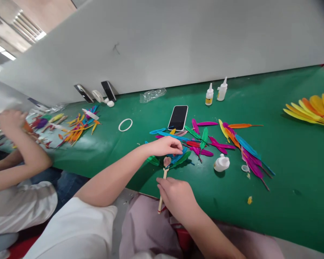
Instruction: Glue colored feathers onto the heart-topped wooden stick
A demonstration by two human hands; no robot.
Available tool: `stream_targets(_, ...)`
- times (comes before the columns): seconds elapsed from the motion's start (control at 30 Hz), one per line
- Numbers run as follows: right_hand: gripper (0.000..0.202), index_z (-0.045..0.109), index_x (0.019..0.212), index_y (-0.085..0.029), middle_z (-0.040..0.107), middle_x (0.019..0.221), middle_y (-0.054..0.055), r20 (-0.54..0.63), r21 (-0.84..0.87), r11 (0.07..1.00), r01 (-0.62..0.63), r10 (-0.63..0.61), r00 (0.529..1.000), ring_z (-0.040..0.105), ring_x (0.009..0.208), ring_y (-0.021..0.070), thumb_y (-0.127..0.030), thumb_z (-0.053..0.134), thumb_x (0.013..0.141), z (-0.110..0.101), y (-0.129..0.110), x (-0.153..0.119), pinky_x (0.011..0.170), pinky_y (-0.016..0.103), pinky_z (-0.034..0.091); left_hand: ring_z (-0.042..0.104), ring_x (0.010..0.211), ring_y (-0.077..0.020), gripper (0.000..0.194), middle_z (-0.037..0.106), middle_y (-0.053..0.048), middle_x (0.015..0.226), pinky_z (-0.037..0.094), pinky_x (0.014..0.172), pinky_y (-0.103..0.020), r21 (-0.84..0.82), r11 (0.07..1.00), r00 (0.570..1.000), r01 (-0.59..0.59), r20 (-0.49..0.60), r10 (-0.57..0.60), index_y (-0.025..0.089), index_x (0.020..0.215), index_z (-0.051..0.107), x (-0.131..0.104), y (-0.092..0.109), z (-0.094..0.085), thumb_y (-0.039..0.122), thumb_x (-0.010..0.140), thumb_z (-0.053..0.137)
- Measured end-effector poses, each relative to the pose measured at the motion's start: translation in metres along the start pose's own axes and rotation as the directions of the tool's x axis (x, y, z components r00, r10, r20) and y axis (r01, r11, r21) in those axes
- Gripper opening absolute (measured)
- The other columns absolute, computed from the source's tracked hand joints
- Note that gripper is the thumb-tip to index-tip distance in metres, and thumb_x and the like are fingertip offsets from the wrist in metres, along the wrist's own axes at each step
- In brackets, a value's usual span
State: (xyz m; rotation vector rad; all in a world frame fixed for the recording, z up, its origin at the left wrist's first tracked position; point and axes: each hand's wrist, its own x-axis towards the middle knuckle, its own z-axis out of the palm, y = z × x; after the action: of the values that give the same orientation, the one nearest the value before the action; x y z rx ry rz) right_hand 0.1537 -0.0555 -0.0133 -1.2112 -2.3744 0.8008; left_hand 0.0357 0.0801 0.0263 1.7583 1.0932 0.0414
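My right hand (176, 194) is closed around a pale wooden stick (164, 179) near the table's front edge. A small pinkish-brown pad (167, 161) tops the stick, and green feathers (183, 160) spread out on both sides of it. Just above, my left hand (169, 145) has its fingers curled together on a blue feather (178, 157) beside the pad; the exact grip is partly hidden. Loose feathers (218, 145) in pink, green, red and blue lie beyond and to the right. An uncapped-looking white glue bottle (221, 163) stands right of my hands.
A phone (178, 117) lies behind the feathers. Two glue bottles (209, 95) stand near the grey partition (162, 43). A white ring (125, 125) is at left, a yellow-orange feather fan (317, 109) at far right. Another person's arm (21, 144) works at left among more feathers.
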Motion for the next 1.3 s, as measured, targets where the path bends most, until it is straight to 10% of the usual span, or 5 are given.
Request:
stream_targets(0.37,0.033,0.054,0.118,-0.021,0.066,0.08,0.006,0.016,-0.179,0.978,-0.106,0.111,0.994,0.064,0.065,0.0169,-0.026,0.042,0.087,0.004,0.003,0.004,0.048,0.024,0.041,0.061,0.073,-0.0128,0.019,0.065,-0.003,0.082,0.046,0.067,-0.025,0.175,0.984,0.991,-0.028,-0.121,0.05,0.017,0.095,0.061,0.008,-0.007,-0.004,0.027,0.084,0.049)
stream_targets(0.6,0.032,0.055,0.116,-0.02,0.065,0.08,0.007,0.027,-0.161,0.983,-0.09,0.095,0.995,0.064,0.067,0.0171,-0.026,0.044,0.086,0.006,0.003,0.004,0.051,0.026,0.043,0.053,0.095,-0.0193,0.032,0.059,-0.008,0.101,0.041,0.08,-0.029,0.732,0.668,0.921,-0.132,-0.16,0.356,0.017,0.109,0.059,0.033,-0.004,0.002,0.034,0.082,0.057)
stream_targets(0.93,0.028,0.057,0.111,-0.019,0.065,0.08,0.007,0.045,-0.129,0.987,-0.09,0.097,0.994,0.064,0.067,0.0184,-0.026,0.046,0.086,0.002,0.0,0.004,0.051,0.028,0.043,0.054,0.086,-0.0201,0.022,0.062,-0.01,0.092,0.041,0.071,-0.031,0.913,0.383,0.907,-0.141,-0.037,0.421,0.014,0.089,0.063,0.043,-0.002,0.001,0.021,0.088,0.042)
stream_targets(1.17,0.028,0.059,0.109,-0.023,0.067,0.084,0.005,0.051,-0.085,0.988,-0.13,0.134,0.99,0.065,0.069,0.0177,-0.026,0.043,0.087,-0.005,0.003,0.005,0.052,0.026,0.043,0.061,0.065,-0.0126,0.016,0.063,-0.001,0.073,0.046,0.059,-0.025,0.253,0.964,0.839,-0.083,-0.504,0.205,0.016,0.094,0.054,0.012,0.001,-0.01,0.022,0.08,0.052)
stream_targets(1.3,0.029,0.059,0.11,-0.024,0.068,0.09,0.005,0.017,-0.021,0.99,-0.139,0.14,0.99,0.065,0.076,0.0158,-0.027,0.04,0.089,-0.01,0.006,0.004,0.058,0.024,0.044,0.065,0.064,-0.0139,0.042,0.063,0.0,0.074,0.046,0.053,-0.021,-0.325,0.926,0.858,-0.192,-0.514,-0.003,0.016,0.114,0.042,-0.013,-0.002,-0.01,0.018,0.075,0.057)
